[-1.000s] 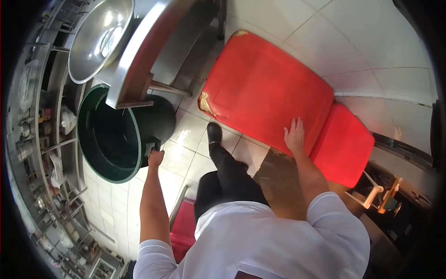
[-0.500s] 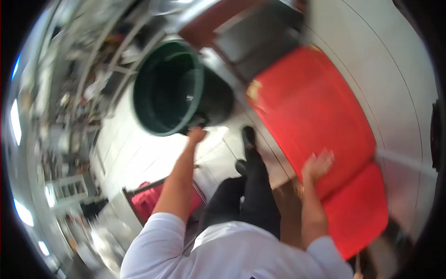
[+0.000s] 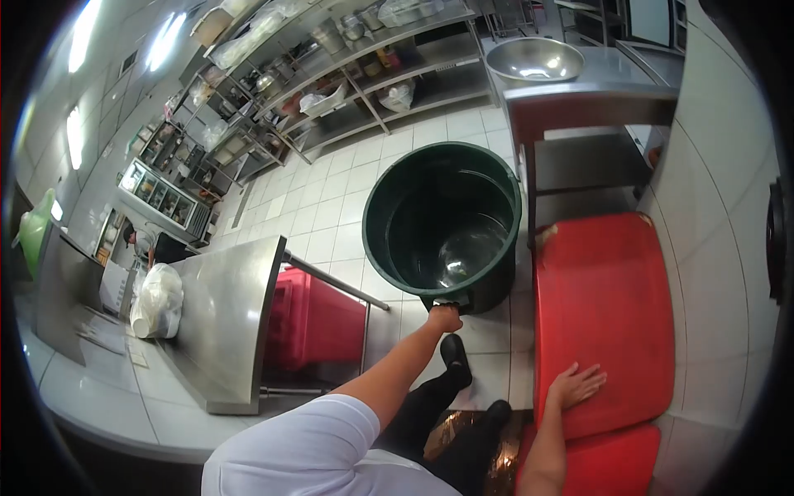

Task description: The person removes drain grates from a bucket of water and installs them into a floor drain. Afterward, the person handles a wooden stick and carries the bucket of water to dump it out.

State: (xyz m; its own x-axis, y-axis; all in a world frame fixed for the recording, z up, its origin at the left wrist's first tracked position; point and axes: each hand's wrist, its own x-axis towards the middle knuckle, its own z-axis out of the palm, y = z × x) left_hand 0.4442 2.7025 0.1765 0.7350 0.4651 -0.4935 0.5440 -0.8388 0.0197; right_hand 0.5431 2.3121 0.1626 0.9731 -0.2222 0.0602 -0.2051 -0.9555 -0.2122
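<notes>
A large round dark green bin (image 3: 389, 236) stands on the tiled floor in front of me, its mouth facing up. Light glints off its bottom inside. My left hand (image 3: 445, 317) is wrapped round the handle on its near rim. To the right, a red plastic lid (image 3: 608, 306) covers a container along the wall. My right hand (image 3: 578, 385) lies flat on that lid with the fingers spread. A second red lid (image 3: 604, 465) sits right beside it, nearer to me.
A steel table (image 3: 219, 331) with a white plastic bag (image 3: 157, 299) is on the left, a pink-red bin (image 3: 310, 318) under it. Ahead are steel shelves (image 3: 430, 66) and a metal bowl (image 3: 535, 60) on a counter. A person (image 3: 161, 245) stands far left.
My view has swung round and steadied. The green bin now appears farther right, close to the red lid, and more upright. Both hands keep their places on handle and lid.
</notes>
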